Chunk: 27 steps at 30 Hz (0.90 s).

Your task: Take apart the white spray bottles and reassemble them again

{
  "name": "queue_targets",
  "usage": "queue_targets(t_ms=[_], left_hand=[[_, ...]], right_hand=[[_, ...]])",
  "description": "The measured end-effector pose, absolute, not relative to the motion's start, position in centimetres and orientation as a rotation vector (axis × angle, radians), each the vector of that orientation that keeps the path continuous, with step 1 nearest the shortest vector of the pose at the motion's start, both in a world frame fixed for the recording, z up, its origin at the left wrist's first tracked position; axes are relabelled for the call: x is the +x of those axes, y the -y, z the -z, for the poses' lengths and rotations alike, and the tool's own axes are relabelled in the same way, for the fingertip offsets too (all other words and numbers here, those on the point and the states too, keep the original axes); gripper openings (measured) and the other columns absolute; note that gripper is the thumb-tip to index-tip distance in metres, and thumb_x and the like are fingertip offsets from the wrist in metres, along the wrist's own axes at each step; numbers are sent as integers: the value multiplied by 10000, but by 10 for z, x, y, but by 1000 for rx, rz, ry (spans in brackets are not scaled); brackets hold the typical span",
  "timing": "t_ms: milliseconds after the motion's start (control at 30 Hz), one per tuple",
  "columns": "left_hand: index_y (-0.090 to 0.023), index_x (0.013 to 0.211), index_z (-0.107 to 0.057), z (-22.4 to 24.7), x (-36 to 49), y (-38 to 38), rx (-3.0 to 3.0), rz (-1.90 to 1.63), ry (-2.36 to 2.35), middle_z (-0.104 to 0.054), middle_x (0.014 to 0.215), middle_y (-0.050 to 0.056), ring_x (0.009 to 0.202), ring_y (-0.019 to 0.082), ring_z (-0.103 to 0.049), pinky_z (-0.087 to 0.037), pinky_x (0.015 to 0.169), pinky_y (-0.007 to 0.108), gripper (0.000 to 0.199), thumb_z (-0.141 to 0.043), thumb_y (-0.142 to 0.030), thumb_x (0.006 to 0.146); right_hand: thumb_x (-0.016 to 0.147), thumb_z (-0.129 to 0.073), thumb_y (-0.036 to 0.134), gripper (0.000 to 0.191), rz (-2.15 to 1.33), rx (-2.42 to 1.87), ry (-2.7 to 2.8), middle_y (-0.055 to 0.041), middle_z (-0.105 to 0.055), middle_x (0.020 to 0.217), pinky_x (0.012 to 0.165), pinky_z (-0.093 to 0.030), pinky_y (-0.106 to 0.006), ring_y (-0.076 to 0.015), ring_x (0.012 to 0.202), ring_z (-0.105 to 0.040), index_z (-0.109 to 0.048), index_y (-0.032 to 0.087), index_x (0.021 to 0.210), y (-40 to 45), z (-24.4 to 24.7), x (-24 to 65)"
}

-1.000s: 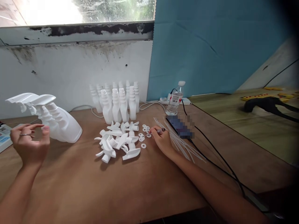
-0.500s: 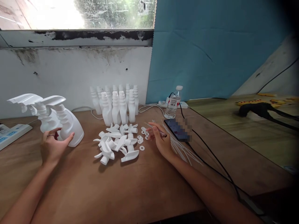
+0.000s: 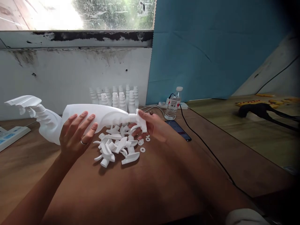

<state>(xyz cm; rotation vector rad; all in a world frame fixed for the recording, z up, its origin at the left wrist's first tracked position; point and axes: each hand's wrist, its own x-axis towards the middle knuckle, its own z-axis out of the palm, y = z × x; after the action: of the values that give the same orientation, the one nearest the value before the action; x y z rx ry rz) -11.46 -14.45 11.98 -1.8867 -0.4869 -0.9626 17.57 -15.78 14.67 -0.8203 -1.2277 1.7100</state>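
A white spray bottle (image 3: 105,114) lies sideways in the air above the table, its neck to the right. My left hand (image 3: 77,134) is closed around its body near the base. At the neck, my right hand (image 3: 154,125) grips the white trigger spray head (image 3: 141,122); a small dark tip shows by its fingers. Behind my left hand another spray bottle (image 3: 48,126) with its head on stands on the table. Loose trigger heads (image 3: 120,143) lie in a pile below the held bottle, with small white washers (image 3: 142,150) to their right.
Several headless white bottles (image 3: 122,101) stand by the wall. A clear water bottle (image 3: 173,104), a phone (image 3: 179,129) and a black cable (image 3: 206,148) are on the right of the table (image 3: 105,197). A power strip (image 3: 15,137) lies at the left edge.
My left hand has lifted one spray bottle from the left and tipped it sideways towards the middle. My right hand has moved left from beside the thin tubes and taken hold of its head.
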Motion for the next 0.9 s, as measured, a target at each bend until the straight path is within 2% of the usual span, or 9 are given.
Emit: queue_targets(t_ms=[100, 267, 333, 400, 500, 667, 733, 800, 900], left_hand=[[-180, 988, -576, -126, -107, 141, -1857, 999, 455, -572, 1323, 117, 1207, 313, -551, -483, 969, 497, 351, -731, -65, 695], [-201, 1230, -534, -134, -111, 134, -2156, 1074, 494, -624, 1252, 111, 1171, 269, -584, -490, 961, 455, 561, -762, -202, 717], [-216, 1254, -540, -139, -118, 134, -2365, 1142, 587, -652, 1211, 83, 1089, 241, -629, -521, 910, 399, 558, -748, -251, 737], [-227, 1211, -594, -146, -127, 136, -2609, 1187, 800, -705, 1082, 47, 886, 201, -683, -560, 745, 298, 472, -720, -292, 760], [-216, 1153, -650, -157, -141, 140, -3101, 1048, 1316, -725, 893, 39, 638, 170, -660, -493, 485, 210, 380, -630, -374, 808], [-174, 1096, -679, -157, -166, 134, -3633, 551, 2038, -707, 946, 117, 742, 264, -678, -533, 557, 292, 512, -608, -532, 737], [-151, 1037, -689, -148, -177, 127, -3553, 810, 2259, -709, 860, 115, 686, 262, -665, -524, 540, 297, 572, -661, -574, 652], [-132, 1039, -670, -137, -188, 117, -3194, 1414, 2364, -699, 776, 86, 601, 216, -627, -484, 482, 255, 615, -684, -574, 611], [-105, 1135, -598, -119, -198, 96, -2569, 2024, 2202, -681, 786, 44, 575, 129, -563, -432, 475, 183, 580, -579, -523, 734]], right_hand=[[744, -750, 399, 365, -1613, -849, 1239, -120, -701, 841, 529, -581, -270, -183, 632, -680, -621, 107, 921, 155, -155, 177], [718, -762, 390, 346, -1145, -830, 1514, -61, -677, 780, 490, -527, -258, -175, 643, -658, -607, 145, 906, 155, -160, 184], [694, -778, 356, 318, -877, -811, 1665, -27, -656, 789, 525, -511, -250, -153, 670, -630, -607, 165, 882, 156, -162, 189], [698, -774, 307, 282, -647, -774, 1847, -9, -648, 827, 565, -489, -243, -130, 689, -600, -616, 177, 893, 159, -164, 194], [783, -674, 187, 224, -393, -629, 2178, -13, -674, 916, 683, -484, -268, -133, 776, -601, -623, 194, 1001, 162, -168, 199], [848, -471, 42, 307, -81, -352, 2329, 12, -672, 1107, 968, -436, -411, -169, 1080, -580, -622, 249, 1017, 171, -180, 208], [853, -504, 66, 281, -17, -344, 2205, 27, -677, 1077, 958, -461, -425, -174, 1068, -601, -625, 267, 1007, 176, -187, 215], [829, -583, 79, 270, 48, -419, 1998, 8, -682, 1047, 907, -499, -422, -197, 1018, -633, -640, 263, 1019, 182, -195, 225], [738, -734, 110, 293, 254, -633, 1621, -33, -683, 1017, 823, -505, -404, -234, 963, -642, -689, 245, 994, 186, -203, 243]])
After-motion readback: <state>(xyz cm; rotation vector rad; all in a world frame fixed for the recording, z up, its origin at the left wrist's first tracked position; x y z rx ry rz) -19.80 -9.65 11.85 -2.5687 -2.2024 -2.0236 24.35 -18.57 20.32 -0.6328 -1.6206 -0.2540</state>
